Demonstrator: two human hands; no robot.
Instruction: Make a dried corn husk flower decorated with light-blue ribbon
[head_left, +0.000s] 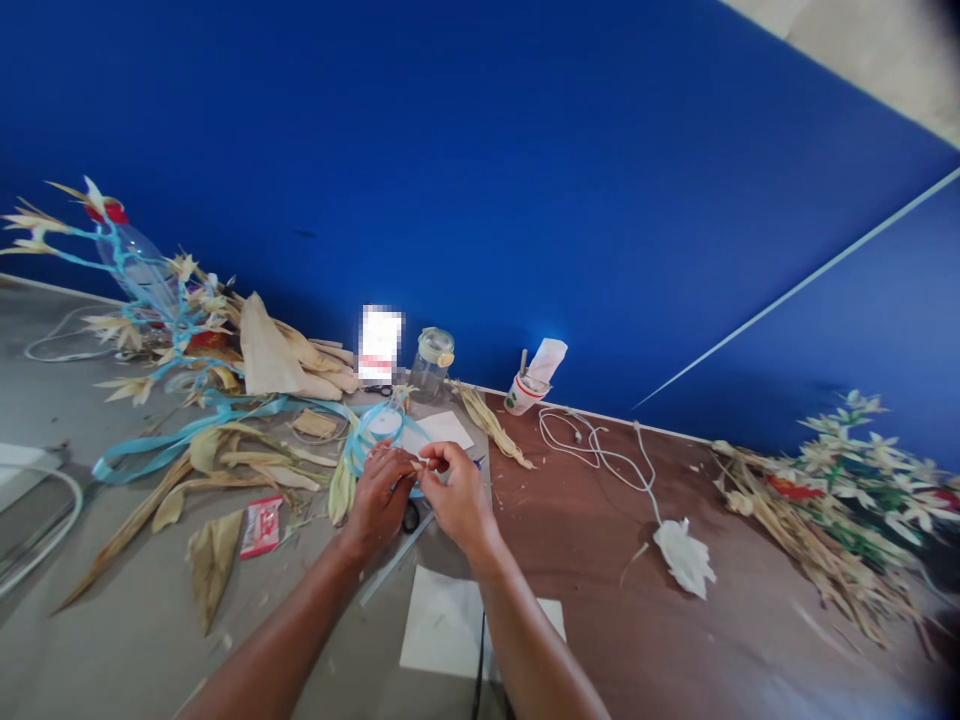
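Both hands meet at the centre, above a roll of light blue ribbon (384, 424). Pinched between the fingertips of my left hand (381, 492) and my right hand (452, 492) is a small pale piece, perhaps dried husk; its exact shape is too small to tell. My fingers are bent and closed around it. Below my left hand, scissors (410, 516) are partly hidden. Green-yellow husk strips (342, 490) lie just left of that hand. A white sheet (445, 430) rests behind my right hand.
Dried husks (214, 460), blue ribbon (139, 455) and a red packet (262, 527) lie left. A glass jar (432, 365) and a white cup (523, 393) stand along the blue partition (480, 200). White cable (637, 480), crumpled tissue (685, 556) and artificial flowers (862, 465) are right.
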